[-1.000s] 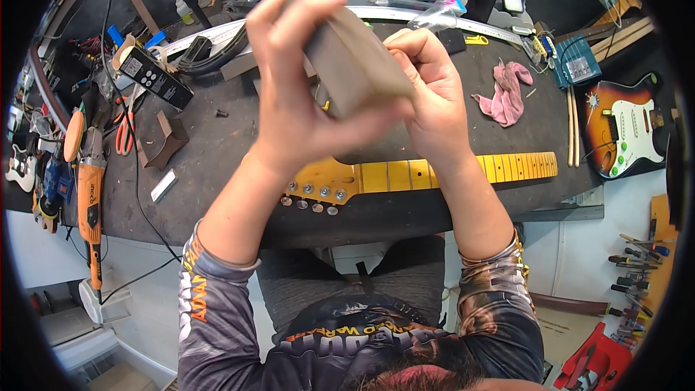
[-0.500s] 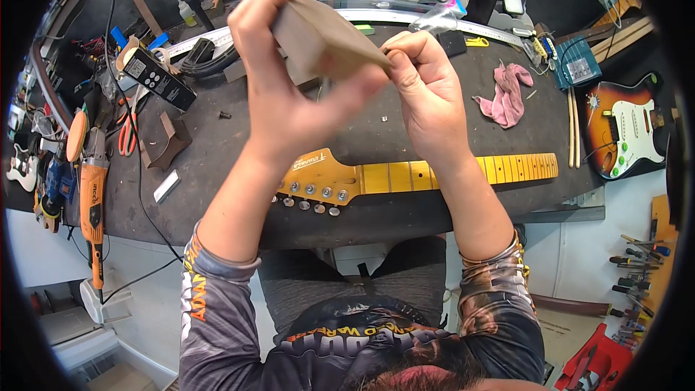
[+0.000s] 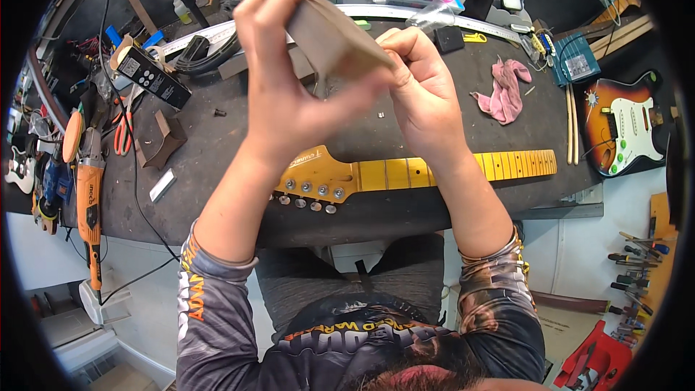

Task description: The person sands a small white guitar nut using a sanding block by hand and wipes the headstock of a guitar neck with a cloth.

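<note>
Above the bench, my left hand [image 3: 279, 83] is curled around a grey-brown block [image 3: 333, 36], its fingers over the upper left side and its thumb blurred below. My right hand [image 3: 423, 90] pinches at the block's right end; whatever is between thumb and forefinger is too hidden to make out. Beneath my forearms lies a yellow guitar neck [image 3: 391, 177] with metal tuners on its headstock, which points left.
A sunburst guitar body [image 3: 626, 127] lies at right, beside thin sticks [image 3: 570, 123] and a pink cloth [image 3: 499, 90]. At left are an orange power tool [image 3: 90, 195] with its cable, pliers [image 3: 124, 123] and a folded brown piece [image 3: 159, 141]. A long ruler [image 3: 485, 29] crosses behind.
My left hand and the block shifted left from one second ago, then slightly back rightward, with the thumb blurred in motion. My right hand keeps its pinch at about the same place.
</note>
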Demonstrator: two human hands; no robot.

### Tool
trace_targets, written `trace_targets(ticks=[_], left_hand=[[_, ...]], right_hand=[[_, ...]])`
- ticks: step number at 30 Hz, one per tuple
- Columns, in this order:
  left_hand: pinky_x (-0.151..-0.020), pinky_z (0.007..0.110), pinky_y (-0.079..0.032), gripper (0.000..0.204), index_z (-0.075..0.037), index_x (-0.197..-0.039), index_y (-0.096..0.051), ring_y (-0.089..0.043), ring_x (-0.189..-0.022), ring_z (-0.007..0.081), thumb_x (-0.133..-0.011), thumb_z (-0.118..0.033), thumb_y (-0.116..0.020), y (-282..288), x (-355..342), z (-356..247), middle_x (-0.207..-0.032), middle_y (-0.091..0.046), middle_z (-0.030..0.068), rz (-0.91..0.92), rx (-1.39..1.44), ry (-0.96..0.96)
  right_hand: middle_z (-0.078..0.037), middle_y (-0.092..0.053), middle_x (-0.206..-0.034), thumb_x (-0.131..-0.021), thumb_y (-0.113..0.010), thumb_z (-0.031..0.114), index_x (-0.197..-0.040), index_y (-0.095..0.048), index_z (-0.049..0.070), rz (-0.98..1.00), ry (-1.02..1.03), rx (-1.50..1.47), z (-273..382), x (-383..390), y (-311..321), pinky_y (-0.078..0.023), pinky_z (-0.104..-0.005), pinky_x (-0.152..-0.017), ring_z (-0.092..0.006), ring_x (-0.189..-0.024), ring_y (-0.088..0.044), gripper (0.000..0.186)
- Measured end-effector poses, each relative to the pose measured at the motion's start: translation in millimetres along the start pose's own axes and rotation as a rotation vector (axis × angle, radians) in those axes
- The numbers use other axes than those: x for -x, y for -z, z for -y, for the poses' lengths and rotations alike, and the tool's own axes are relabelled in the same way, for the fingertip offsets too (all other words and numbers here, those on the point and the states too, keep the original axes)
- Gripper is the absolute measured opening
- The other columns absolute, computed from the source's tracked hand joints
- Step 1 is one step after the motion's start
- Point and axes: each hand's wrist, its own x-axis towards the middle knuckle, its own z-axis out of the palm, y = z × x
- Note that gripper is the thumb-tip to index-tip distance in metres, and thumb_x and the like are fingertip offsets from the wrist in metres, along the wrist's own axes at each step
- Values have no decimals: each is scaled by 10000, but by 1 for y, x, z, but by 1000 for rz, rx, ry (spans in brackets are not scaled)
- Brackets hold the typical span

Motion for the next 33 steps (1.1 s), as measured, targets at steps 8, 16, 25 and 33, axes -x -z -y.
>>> trace_targets(ticks=[8, 16, 25, 33], left_hand=[[-1105, 388, -518, 1007, -140, -1630, -406, -566, -1310, 224, -811, -212, -988, 19, -3, 8, -1479, -423, 104, -69, 310, 348], [-1074, 555, -516, 1262, -67, -1597, -415, -534, -1357, 440, -654, -652, -1016, 56, 94, -127, -1497, -444, 241, 111, 363, 39], [-1067, 537, -523, 1295, -96, -1618, -411, -501, -1385, 429, -636, -703, -999, 83, 180, -203, -1504, -387, 249, 151, 298, 310], [-1103, 559, -484, 1233, -118, -1593, -448, -466, -1419, 435, -629, -612, -1037, 86, 176, -236, -1510, -381, 248, 202, 323, 291]], right_hand=[[-47, -662, -1034, -1147, -613, 144, -1136, -622, 27, 6, 7, -138, 20, 23, -8, -533, -335, -921, -168, -940, -676, 118], [-71, -666, -1048, -1126, -648, 128, -1137, -630, 0, -178, -245, -144, 54, 182, -44, -547, -324, -891, -159, -933, -677, 130], [-71, -715, -1043, -1121, -656, 88, -1127, -673, -13, -288, -380, 46, 68, 271, -95, -577, -296, -874, -127, -938, -704, 103], [-56, -674, -1051, -1118, -658, 82, -1086, -636, 0, -210, -260, 91, 81, 288, -100, -527, -257, -837, -94, -920, -650, 90]])
